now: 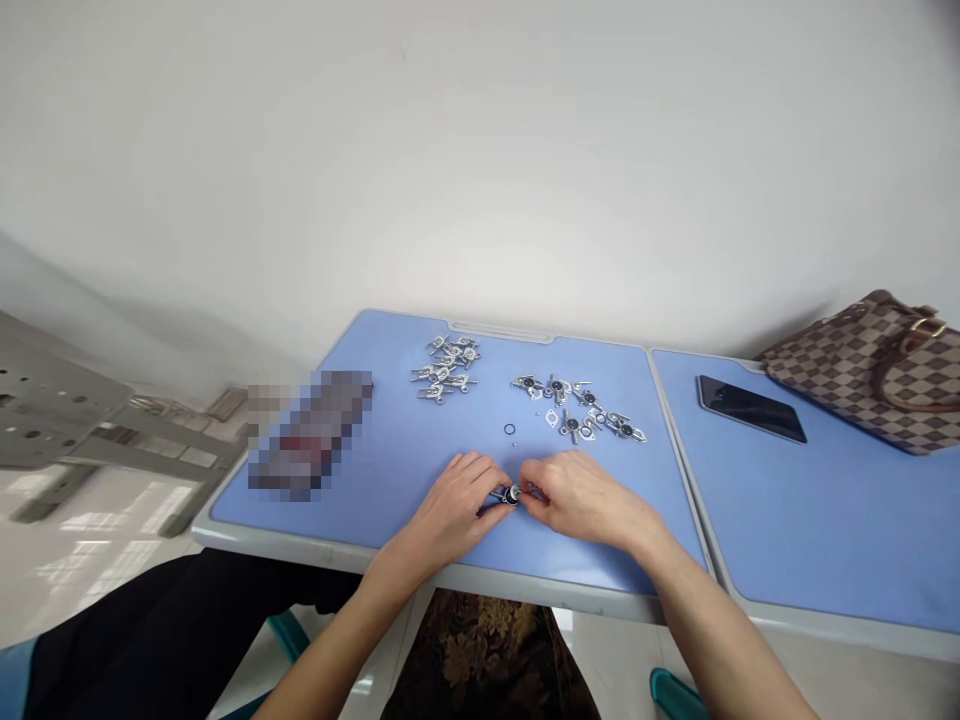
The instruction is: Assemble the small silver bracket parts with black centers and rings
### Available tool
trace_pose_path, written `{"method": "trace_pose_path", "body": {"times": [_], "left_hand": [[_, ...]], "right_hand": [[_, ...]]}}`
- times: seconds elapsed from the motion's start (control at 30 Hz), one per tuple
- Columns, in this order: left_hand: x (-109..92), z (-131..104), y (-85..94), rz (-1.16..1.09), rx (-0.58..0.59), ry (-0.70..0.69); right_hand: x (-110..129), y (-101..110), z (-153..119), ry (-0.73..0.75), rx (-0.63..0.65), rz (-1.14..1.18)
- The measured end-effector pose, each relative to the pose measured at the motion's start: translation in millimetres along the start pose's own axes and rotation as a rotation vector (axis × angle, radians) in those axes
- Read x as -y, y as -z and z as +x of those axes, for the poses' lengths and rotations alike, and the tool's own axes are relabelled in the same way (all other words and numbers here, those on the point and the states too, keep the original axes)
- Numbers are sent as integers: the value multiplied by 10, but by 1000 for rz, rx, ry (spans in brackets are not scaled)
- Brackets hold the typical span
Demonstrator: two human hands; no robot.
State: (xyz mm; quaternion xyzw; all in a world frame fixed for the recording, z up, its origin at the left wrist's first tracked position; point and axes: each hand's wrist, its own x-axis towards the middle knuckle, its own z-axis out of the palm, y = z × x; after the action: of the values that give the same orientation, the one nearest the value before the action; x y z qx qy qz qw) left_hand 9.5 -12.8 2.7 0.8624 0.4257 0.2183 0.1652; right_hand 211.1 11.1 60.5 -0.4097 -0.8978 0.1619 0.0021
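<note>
Near the front edge of the blue desk (375, 460), a small metal part with a black ring (511, 495) sits between my two hands. My left hand (457, 503) grips it from the left with thumb and fingers. From the right, my right hand (574, 495) pinches at the same part, fingertips closed on it. Just beyond lies a loose black ring (510, 429), with a tiny bright piece beside it. A pile of silver metal parts (450, 368) is at the back left. Several parts with black centres (573, 425) and flat gaskets (551, 418) lie to the right.
A blurred-out object (311, 435) lies at the desk's left side. On the adjoining desk (847, 520) are a black phone (751, 408) and a checkered bag (870, 370). A white wall (480, 180) stands behind the desks.
</note>
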Motion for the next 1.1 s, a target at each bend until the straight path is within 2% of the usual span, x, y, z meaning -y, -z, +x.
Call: {"method": "trace_pose_path", "body": {"times": [0.73,0.87,1.1], "left_hand": [[-13,-7,2,1,10,-27],[-6,-8,-8,-3,12,-12],[-27,-4,10,-4,-4,-31]], "right_hand": [[1,14,-12,-7,61,-83],[-9,23,-22,-31,36,-94],[-3,-16,-26,26,4,-148]]}}
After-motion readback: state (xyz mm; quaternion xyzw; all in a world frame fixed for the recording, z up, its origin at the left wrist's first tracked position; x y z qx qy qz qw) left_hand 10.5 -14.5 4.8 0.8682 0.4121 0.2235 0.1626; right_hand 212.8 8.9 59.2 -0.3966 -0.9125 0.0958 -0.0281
